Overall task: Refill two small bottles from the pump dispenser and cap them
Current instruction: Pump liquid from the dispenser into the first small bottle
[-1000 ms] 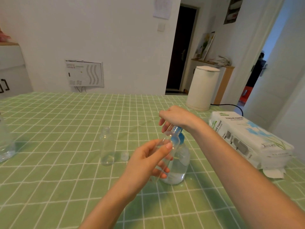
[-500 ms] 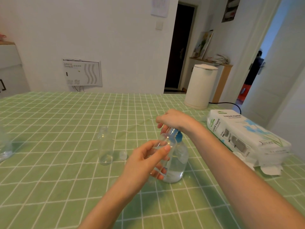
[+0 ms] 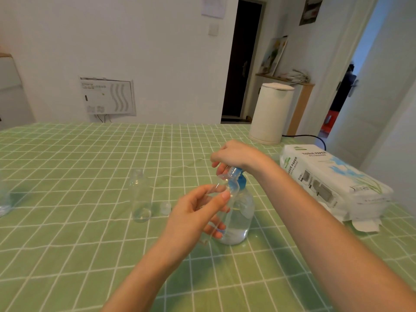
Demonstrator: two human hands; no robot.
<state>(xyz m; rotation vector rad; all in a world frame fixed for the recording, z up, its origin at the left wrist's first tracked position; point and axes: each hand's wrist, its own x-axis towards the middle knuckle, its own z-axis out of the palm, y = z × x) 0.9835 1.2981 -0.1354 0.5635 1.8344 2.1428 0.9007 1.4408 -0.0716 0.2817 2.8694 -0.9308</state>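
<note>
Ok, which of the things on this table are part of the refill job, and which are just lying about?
In the job: pump dispenser under the right hand; small bottle held up to its spout by the left hand; second small bottle standing uncapped; loose cap beside it.
Lying about: tissue pack; white canister; clear container at the left edge.
</note>
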